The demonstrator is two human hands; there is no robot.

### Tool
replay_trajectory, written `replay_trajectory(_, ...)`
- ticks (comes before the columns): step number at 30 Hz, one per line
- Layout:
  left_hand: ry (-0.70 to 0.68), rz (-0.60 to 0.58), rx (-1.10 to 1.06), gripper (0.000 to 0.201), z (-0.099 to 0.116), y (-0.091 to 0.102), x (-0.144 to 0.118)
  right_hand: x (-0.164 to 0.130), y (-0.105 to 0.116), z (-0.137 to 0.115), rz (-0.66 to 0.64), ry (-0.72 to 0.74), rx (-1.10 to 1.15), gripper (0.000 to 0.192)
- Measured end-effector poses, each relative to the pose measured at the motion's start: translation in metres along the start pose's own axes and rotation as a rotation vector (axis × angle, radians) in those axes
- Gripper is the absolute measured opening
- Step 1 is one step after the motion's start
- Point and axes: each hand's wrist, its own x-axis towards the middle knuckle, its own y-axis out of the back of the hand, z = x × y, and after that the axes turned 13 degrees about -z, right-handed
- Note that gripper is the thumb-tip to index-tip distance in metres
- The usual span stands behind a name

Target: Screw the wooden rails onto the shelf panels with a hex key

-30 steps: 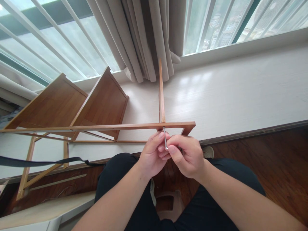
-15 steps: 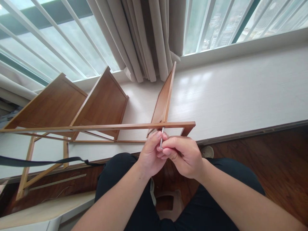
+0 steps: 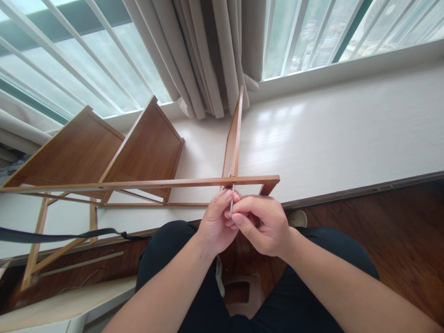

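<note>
The thin metal tool [image 3: 232,203] stands nearly upright in front of the person, its top end meeting the underside of a long wooden rail [image 3: 173,183] near the rail's right end. From where I stand, the right hand [image 3: 263,222] has its lower end pinched between thumb and forefinger. The left hand [image 3: 217,219] is curled close against it, thumb and fingertips at the shaft; whether those fingers really grip it, I can't tell.

Directly beyond the tool, a wooden panel [image 3: 233,143] juts from the rail toward the window, seen almost edge-on. Two broader panels [image 3: 145,152] lean out from the same rail farther left, showing their flat brown faces. All this sits over a pale ledge [image 3: 340,129], with grey-beige curtains [image 3: 197,55] hanging behind and barred window panes [image 3: 298,37] on either side of them.

Nearer me, the person's dark-trousered knees [image 3: 166,259] spread beneath the forearms, and part of a stool [image 3: 256,296] shows between them. A black strap [image 3: 62,236] trails off to the left, and dark wood flooring [image 3: 381,226] runs along the right.
</note>
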Motion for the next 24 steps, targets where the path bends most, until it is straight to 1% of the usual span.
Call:
replay_trajectory(10,-0.006,0.004,0.032,0.03,0.001,-0.008,0.001,0.001,0.002,-0.002,0.019,0.004,-0.053,0.002)
replay_trajectory(18,-0.024,0.011,0.023,0.028,0.001,-0.011,0.001,0.002,0.002,-0.003,0.032,-0.015,-0.048,0.009)
replay_trajectory(24,-0.023,0.005,0.036,0.031,0.0,-0.007,0.0,0.002,0.002,-0.004,0.048,-0.038,-0.062,0.014)
